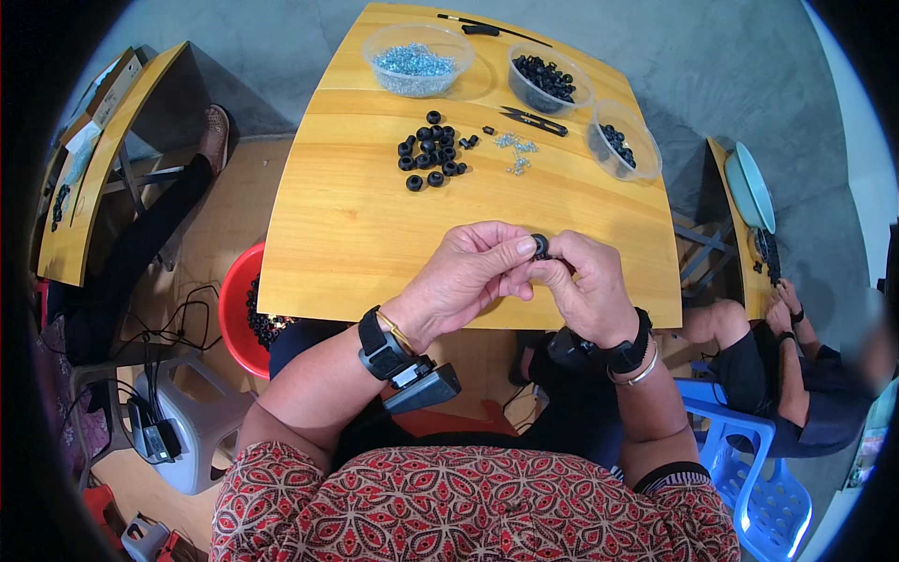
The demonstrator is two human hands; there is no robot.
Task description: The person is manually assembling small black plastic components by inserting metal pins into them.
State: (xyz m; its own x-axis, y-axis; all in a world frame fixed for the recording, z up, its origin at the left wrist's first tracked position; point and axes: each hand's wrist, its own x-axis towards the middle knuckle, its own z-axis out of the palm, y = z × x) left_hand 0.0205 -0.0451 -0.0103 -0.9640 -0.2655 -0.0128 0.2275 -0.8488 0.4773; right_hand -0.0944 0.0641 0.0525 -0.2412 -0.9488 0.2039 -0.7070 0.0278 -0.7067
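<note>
My left hand and my right hand meet above the table's near edge. Between their fingertips is a small black round part with a hole in its middle. The left thumb and forefinger pinch it from one side, the right fingers from the other. Farther off, a loose group of similar black round parts lies on the wooden table. Right of that group are small clear pieces, with a few tiny black bits between. Whether a second piece sits inside the held part is hidden by my fingers.
Clear bowls hold bluish clear pieces, black pieces and more dark parts. Black snips lie near them. A red basin stands below left. At right, another person works beside a blue plastic chair.
</note>
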